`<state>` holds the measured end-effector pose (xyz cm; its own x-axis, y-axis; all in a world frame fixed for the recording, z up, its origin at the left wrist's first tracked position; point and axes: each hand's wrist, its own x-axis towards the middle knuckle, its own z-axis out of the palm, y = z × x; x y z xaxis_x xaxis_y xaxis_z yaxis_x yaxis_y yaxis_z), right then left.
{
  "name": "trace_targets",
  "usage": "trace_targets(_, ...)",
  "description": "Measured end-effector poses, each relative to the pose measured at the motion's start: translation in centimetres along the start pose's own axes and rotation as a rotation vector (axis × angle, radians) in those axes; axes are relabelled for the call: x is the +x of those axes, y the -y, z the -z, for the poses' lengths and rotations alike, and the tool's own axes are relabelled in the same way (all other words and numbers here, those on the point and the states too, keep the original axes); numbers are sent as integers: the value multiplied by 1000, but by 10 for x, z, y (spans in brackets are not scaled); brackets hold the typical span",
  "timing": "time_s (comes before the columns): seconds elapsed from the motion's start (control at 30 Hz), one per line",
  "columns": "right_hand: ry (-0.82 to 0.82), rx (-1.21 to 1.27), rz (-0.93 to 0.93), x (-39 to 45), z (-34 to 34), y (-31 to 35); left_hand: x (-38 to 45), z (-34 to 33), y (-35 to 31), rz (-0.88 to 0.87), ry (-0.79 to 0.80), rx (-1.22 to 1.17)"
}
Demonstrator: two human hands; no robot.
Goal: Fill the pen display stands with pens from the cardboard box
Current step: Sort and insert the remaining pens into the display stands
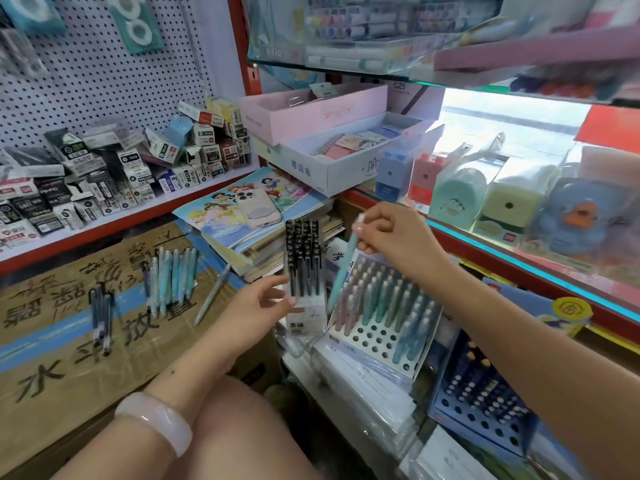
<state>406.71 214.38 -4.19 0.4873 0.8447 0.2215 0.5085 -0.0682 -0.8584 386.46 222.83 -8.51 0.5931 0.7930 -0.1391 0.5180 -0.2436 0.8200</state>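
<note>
At frame centre the right hand [391,233] pinched a teal pen [343,271] by its top, tip angled down toward the white stand [384,334], probably to seat it in a hole. The left hand [256,306], fingers relaxed, steadied the clear stand [304,271] of black pens alongside

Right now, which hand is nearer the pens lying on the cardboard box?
Left. The left hand hovers open just right of the pastel pens on the cardboard box. The right hand is farther right, above the white pen stand, pinching a teal pen.
</note>
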Motion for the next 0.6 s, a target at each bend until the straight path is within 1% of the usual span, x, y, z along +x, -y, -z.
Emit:
trace_targets(0.07,-5,-171,18,-9,8,-17,2,4,11,-1,9,280)
trace_targets(0.13,31,-287,-1,-17,10,-37,2,8,19,-5,11,423)
trace_targets(0.23,66,-381,-54,-23,9,-60,-3,11,21,-3,-17,465)
trace_targets(0.33,74,-417,-62,-26,4,-71,-5,14,17,-11,-60,517)
trace_targets(0.6,72,-421,-72,-25,-5,-87,-11,18,9,-66,-134,453)
